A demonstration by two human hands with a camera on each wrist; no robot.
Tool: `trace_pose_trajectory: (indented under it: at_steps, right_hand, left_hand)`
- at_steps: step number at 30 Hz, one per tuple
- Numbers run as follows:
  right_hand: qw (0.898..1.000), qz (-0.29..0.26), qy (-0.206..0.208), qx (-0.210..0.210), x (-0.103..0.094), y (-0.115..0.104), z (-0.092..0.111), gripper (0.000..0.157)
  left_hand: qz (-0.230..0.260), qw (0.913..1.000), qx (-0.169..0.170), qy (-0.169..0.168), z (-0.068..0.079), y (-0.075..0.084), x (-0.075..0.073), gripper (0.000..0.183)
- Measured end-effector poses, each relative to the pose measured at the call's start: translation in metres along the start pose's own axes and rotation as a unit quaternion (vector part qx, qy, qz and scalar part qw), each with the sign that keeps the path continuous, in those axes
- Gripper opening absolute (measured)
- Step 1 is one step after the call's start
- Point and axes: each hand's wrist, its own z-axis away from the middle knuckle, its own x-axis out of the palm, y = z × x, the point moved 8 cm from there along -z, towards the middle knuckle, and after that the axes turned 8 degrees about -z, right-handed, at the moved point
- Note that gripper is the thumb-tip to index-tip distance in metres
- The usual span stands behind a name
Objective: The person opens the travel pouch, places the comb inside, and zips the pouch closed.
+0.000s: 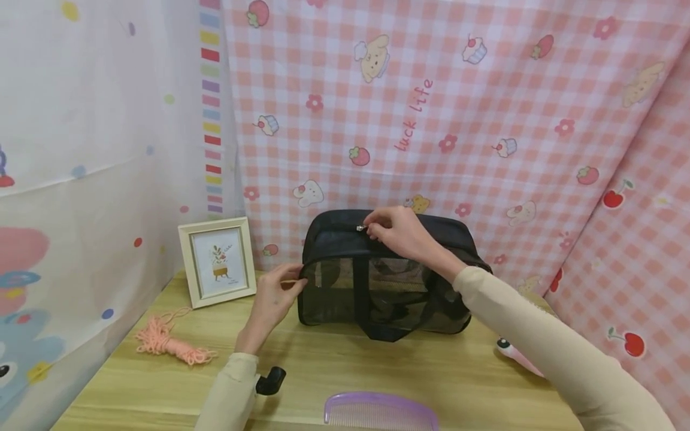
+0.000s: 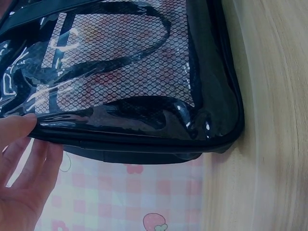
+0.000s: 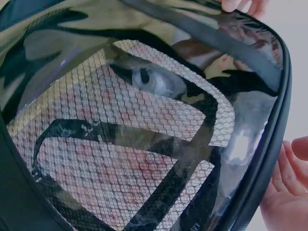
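A black bag (image 1: 329, 305) with a clear front, mesh back and dark strap stands upright on the table. My left hand (image 1: 272, 299) pinches the bag's left upper edge between thumb and fingers; the left wrist view shows this hand (image 2: 26, 163) on the dark piping. Up on top, my right hand (image 1: 399, 232) pinches the small metal zipper pull (image 1: 360, 228), left of the top's middle. In the right wrist view the right hand (image 3: 286, 180) is beside the bag's edge, and its fingertips are partly cut off.
A cream picture frame (image 1: 215, 260) stands at the back left, with a bundle of peach cord (image 1: 169, 344) before it. A purple comb (image 1: 380, 407) lies at the front. Beneath the right sleeve, a pink object (image 1: 520, 358) is partly hidden. Patterned cloth hangs behind.
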Motion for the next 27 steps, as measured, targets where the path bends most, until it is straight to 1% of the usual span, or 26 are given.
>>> trace_pose_trajectory:
  at_steps: [5, 10, 13, 16, 19, 22, 25, 27]
  right_hand:
    - [1.0, -0.025, 0.007, 0.005, 0.0, 0.001, 0.014, 0.021]
    - [0.998, -0.037, 0.037, -0.024, -0.007, 0.0, 0.031, 0.018]
    - [0.996, -0.052, 0.059, -0.033, -0.016, 0.001, 0.049, 0.019]
    - [0.994, -0.079, 0.072, -0.022, -0.024, 0.006, 0.07, 0.021]
    - [0.992, -0.103, 0.075, -0.012, -0.027, 0.01, 0.091, 0.023]
    - [0.991, -0.109, 0.068, -0.02, -0.023, 0.011, 0.108, 0.023]
    - [0.994, -0.092, 0.053, -0.025, -0.012, 0.009, 0.121, 0.023]
    - [0.996, -0.078, 0.041, -0.02, -0.004, 0.011, 0.128, 0.021]
  left_hand:
    - [-0.001, 1.0, -0.003, -0.001, -0.001, 0.0, -0.002, 0.021]
    - [-0.003, 0.9999, -0.009, -0.006, 0.0, 0.0, -0.002, 0.022]
    - [-0.004, 0.9999, -0.005, -0.013, 0.001, 0.0, 0.002, 0.022]
    - [-0.005, 0.9999, -0.001, -0.014, 0.002, 0.001, 0.004, 0.022]
    - [-0.006, 0.9999, 0.001, -0.011, 0.001, 0.001, 0.004, 0.022]
    - [-0.01, 0.9999, -0.003, -0.01, 0.0, -0.001, 0.003, 0.022]
    - [-0.014, 0.9998, -0.009, -0.01, 0.0, -0.002, 0.0, 0.022]
    - [-0.015, 0.9998, -0.01, -0.01, 0.0, -0.002, 0.0, 0.022]
